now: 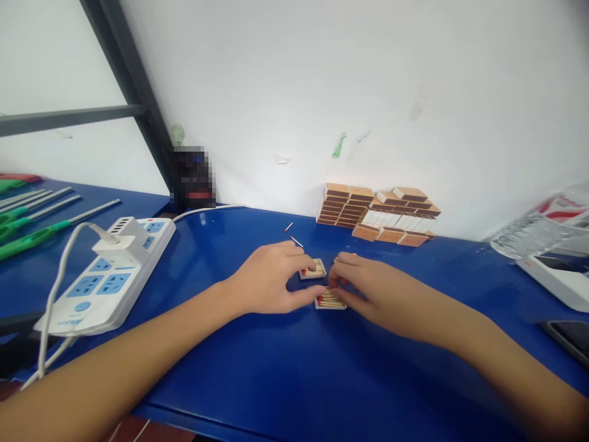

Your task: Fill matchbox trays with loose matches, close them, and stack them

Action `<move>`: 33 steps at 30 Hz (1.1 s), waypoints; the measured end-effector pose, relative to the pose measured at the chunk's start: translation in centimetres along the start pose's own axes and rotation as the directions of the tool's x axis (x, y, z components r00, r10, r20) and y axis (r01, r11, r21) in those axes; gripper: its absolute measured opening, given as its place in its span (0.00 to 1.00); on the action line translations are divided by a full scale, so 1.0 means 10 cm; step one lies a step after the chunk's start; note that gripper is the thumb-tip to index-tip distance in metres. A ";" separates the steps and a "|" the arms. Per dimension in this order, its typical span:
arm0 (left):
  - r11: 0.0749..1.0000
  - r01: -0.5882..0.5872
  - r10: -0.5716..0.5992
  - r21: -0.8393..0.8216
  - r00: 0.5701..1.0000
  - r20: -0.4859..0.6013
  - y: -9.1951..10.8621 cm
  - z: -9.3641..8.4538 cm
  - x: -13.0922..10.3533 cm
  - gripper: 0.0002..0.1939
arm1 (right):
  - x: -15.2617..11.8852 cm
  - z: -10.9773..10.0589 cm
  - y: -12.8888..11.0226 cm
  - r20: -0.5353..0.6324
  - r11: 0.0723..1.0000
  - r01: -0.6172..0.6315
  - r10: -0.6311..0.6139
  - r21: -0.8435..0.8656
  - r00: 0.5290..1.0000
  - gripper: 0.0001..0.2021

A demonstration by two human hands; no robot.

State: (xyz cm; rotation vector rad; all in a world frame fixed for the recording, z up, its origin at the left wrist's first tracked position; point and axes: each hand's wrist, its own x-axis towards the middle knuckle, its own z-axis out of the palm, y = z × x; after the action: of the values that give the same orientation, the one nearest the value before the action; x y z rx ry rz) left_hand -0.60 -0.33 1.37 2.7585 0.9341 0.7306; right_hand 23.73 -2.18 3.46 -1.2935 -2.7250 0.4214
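Left hand [269,279] pinching near matchbox tray [330,300] edge | right hand [368,285] fingertips gripping same tray | second matchbox tray [313,269] lying just behind | matchbox stack [377,215] sitting against wall on table [294,362].

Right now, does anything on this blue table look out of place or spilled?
Two loose matches lie on the blue table just beyond the left hand, outside the open match trays. The stack of matchboxes by the wall is uneven, with a few lying askew on top.
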 end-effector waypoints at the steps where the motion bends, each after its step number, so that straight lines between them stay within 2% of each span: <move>1: 1.000 -0.017 0.017 -0.003 1.000 0.026 0.00 0.00 0.00 0.16 | 0.00 0.00 0.01 -0.009 1.000 -0.003 0.003 0.005 1.000 0.07; 5: 0.999 -0.033 0.036 -0.026 0.995 0.096 0.00 0.05 -0.02 0.18 | -0.01 0.02 0.03 -0.020 0.999 -0.032 0.032 0.018 0.999 0.07; 12: 0.999 -0.007 0.014 -0.038 0.984 0.176 0.00 0.10 -0.02 0.18 | 0.01 0.05 0.00 -0.037 0.995 0.024 -0.021 0.093 0.999 0.07; 18: 0.999 -0.019 0.025 -0.041 0.988 0.155 0.03 0.11 -0.02 0.14 | -0.03 0.06 -0.03 -0.068 0.988 0.105 -0.097 0.112 0.993 0.11; 24: 0.999 -0.007 0.012 -0.034 0.987 0.161 0.03 0.11 -0.01 0.13 | -0.03 0.10 0.03 -0.063 0.988 0.056 -0.048 0.142 0.997 0.07; 33: 1.000 0.014 -0.012 -0.007 0.982 0.187 0.02 0.12 -0.01 0.15 | -0.05 0.08 0.04 -0.050 0.990 -0.012 0.019 0.139 0.999 0.07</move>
State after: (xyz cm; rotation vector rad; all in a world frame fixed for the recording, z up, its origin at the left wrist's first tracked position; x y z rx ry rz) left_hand 0.00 -0.54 0.37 2.7518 0.9064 0.4614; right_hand 24.23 -2.49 2.63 -1.2725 -2.5948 0.5601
